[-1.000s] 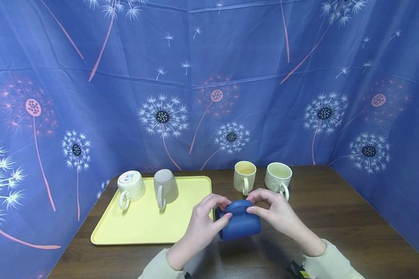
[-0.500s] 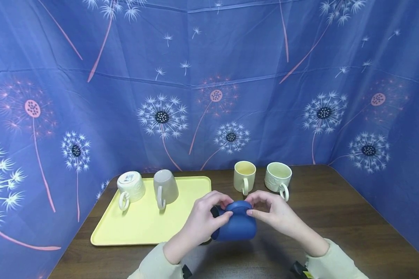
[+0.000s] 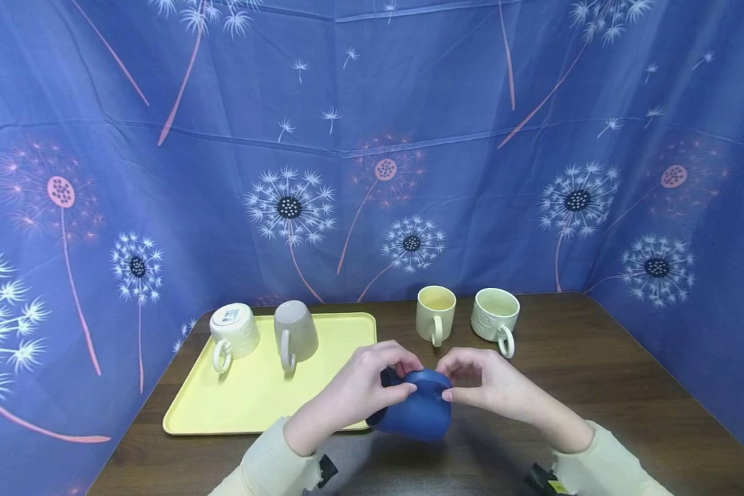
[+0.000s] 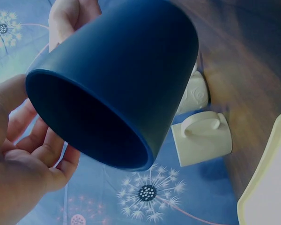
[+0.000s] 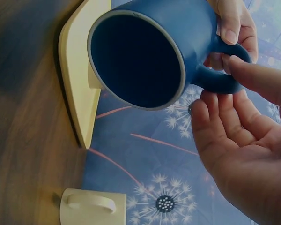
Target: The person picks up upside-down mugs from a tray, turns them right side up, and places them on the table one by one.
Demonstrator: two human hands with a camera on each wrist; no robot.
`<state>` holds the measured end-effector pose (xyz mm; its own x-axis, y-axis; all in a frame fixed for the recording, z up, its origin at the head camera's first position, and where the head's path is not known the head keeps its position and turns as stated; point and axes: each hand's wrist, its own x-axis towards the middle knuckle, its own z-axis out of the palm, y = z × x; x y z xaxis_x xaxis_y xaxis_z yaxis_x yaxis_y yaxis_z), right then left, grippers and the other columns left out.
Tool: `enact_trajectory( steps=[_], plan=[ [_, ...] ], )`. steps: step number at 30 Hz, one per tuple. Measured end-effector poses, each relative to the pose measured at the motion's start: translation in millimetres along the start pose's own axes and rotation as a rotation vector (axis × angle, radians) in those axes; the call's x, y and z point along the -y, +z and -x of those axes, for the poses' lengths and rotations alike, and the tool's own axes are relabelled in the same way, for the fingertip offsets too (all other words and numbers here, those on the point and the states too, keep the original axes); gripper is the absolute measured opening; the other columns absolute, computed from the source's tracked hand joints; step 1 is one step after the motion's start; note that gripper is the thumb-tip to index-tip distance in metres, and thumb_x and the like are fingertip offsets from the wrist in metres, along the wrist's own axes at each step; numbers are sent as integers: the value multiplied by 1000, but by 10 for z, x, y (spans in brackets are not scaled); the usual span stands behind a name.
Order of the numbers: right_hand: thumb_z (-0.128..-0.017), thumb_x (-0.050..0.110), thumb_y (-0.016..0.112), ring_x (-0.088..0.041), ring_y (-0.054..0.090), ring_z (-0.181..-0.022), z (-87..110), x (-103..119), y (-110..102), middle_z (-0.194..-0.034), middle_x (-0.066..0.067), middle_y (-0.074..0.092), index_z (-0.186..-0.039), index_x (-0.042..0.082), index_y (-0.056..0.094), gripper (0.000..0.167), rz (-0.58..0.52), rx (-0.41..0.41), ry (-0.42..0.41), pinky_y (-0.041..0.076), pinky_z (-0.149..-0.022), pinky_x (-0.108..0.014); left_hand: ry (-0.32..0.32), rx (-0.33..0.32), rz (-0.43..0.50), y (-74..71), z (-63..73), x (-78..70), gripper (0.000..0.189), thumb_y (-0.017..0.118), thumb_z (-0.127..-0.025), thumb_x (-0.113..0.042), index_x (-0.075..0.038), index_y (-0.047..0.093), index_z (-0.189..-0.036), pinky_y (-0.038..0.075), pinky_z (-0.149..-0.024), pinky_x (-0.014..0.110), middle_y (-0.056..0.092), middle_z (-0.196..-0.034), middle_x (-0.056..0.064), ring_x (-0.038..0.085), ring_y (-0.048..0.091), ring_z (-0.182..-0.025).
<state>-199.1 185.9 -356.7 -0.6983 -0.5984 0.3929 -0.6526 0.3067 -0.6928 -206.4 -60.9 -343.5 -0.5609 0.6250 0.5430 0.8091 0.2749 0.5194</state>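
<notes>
Over the table, a blue mug [image 3: 414, 413] lies on its side in the air with its handle [image 3: 430, 380] uppermost. Its dark mouth faces left and tilts downward, seen close up in the left wrist view. My left hand [image 3: 372, 382] pinches the handle near the mouth end, thumb toward me. From the other side my right hand [image 3: 492, 386] holds the handle between thumb and fingers. The right wrist view shows the mug's other end [image 5: 175, 89], ringed by a pale edge, and both thumbs at the handle.
A yellow tray [image 3: 235, 412] on the left bears an upside-down white mug [image 3: 242, 334] and an upside-down grey mug [image 3: 299, 331]. Behind my hands, a cream-yellow mug [image 3: 430, 324] and a pale green mug [image 3: 488, 320] stand upright on the wooden table [image 3: 607, 386]. Patterned blue cloth [image 3: 471, 207] surrounds it.
The blue mug has shifted slightly left and toward me, its mouth end dipping lower. Both hands have moved with it, keeping their hold on the handle. The other mugs stay put.
</notes>
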Motion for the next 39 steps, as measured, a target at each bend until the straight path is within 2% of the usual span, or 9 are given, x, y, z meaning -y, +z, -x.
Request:
enact_trajectory(
  steps=[6, 9, 14, 20, 28, 39],
  plan=[
    [-84, 11, 70, -10, 62, -86, -27, 34, -32, -93, -4, 67, -100, 10, 64, 17, -69, 102, 1, 53, -77, -29, 42, 52, -23, -51, -24, 6, 22, 75, -80, -12, -11, 67, -100, 47, -76, 13, 65, -92, -3, 5, 57, -83],
    [-85, 8, 68, -10, 62, -87, -43, 55, -41, -93, -9, 67, -101, 7, 63, 17, -149, 159, 32, 53, -78, -29, 61, 82, -27, -53, -23, 23, 22, 74, -81, -11, -10, 67, -101, 47, -77, 12, 65, -93, -3, 4, 57, -83],
    [-87, 4, 65, -6, 62, -81, -71, 102, -54, -92, -16, 66, -102, 0, 62, 16, -271, 225, 114, 53, -72, -26, 89, 122, -32, -44, -37, 44, 22, 73, -81, -10, -10, 67, -102, 46, -76, 10, 65, -92, -3, 4, 57, -83],
    [-88, 7, 64, -5, 60, -76, -97, 135, -64, -88, -6, 66, -101, 0, 64, 15, -274, 253, 186, 52, -68, -25, 118, 139, -52, -30, -65, 55, 20, 72, -81, -10, -10, 68, -101, 45, -78, 10, 65, -91, -4, 3, 57, -84],
    [-89, 5, 62, -3, 56, -70, -101, 128, -93, -83, 3, 64, -101, -2, 64, 14, -352, 314, 177, 50, -66, -24, 68, 198, -58, -40, -94, -3, 21, 74, -81, -13, -12, 67, -101, 45, -80, 11, 65, -91, -5, 2, 57, -85],
    [-89, 1, 60, -5, 54, -69, -69, 104, -99, -83, 4, 63, -101, -6, 63, 14, -453, 348, 150, 50, -64, -23, 78, 220, -71, -28, -114, -36, 22, 76, -80, -15, -11, 67, -99, 45, -82, 13, 66, -89, -4, 3, 57, -84]
  ],
)
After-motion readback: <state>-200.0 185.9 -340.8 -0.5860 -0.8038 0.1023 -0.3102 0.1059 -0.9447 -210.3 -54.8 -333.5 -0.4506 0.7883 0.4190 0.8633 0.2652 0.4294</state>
